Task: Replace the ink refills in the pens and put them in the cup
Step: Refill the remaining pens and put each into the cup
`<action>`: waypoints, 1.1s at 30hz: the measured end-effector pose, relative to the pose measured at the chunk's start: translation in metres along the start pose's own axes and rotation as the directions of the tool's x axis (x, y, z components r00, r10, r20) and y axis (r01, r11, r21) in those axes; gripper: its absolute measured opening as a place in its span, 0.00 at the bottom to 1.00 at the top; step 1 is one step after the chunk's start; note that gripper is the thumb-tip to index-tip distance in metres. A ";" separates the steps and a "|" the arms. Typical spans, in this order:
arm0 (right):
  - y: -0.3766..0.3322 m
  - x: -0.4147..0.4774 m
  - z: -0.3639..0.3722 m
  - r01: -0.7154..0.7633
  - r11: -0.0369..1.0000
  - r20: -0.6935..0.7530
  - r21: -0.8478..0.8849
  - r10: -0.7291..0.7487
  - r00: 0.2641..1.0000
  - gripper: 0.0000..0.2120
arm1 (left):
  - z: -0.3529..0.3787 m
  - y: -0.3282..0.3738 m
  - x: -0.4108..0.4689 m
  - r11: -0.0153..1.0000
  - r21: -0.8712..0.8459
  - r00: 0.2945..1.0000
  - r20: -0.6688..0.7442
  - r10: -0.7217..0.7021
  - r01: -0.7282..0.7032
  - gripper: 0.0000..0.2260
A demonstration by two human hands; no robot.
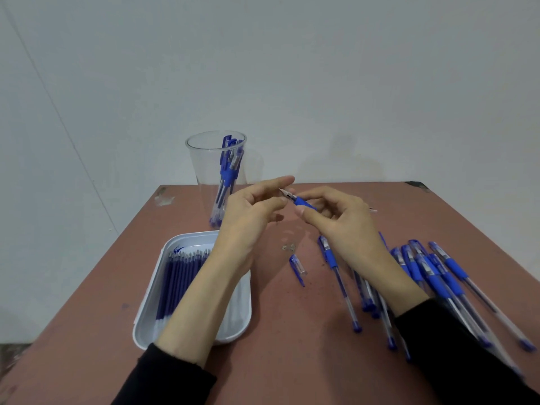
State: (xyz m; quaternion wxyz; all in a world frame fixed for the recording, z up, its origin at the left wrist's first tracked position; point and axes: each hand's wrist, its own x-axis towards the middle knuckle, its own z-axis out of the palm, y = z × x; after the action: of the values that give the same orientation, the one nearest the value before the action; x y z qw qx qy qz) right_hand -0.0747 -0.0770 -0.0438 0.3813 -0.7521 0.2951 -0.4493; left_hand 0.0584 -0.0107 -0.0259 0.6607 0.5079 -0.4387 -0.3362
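A reddish-brown surface (277,352) fills the lower half of the view, with a pale wall behind it. On its left side lies a white tray (145,317) holding a row of blue refills (181,276) side by side, their metal points toward the far end. Behind the tray stands a clear cup (201,171) with several blue pens (229,168) leaning inside it. On the right side a heap of pens (432,276) lies loosely fanned, partly under the right forearm.

Both hands are raised above the middle of the surface, in front of the cup. The right hand (342,220) pinches the pen (304,203) at its blue rubber grip between thumb and forefinger, with the other fingers curled loosely behind. The barrel runs back into the palm and is hidden there. The left hand (248,217) meets it from the other side. The pen's metal tip sits between the left thumb and forefinger: the thumb is pressed to the cone and the forefinger arches just over the point, while the remaining fingers are bent underneath.

Below the hands a loose blue-and-clear pen cap (298,266) lies on the surface, with a small clear piece (289,247) just beyond it.
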 end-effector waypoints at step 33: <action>0.015 0.007 -0.015 0.081 0.910 -0.233 -0.407 -0.189 0.954 0.06 | -0.006 -0.019 0.005 0.577 0.809 0.989 0.031 0.143 -0.109 0.06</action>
State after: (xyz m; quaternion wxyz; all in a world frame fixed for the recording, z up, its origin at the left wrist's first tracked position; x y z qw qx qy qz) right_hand -0.0868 -0.0946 -0.0488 0.1468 -0.7644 0.3747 -0.5037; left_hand 0.0656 -0.0174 -0.0433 0.3881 0.7264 -0.5656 -0.0427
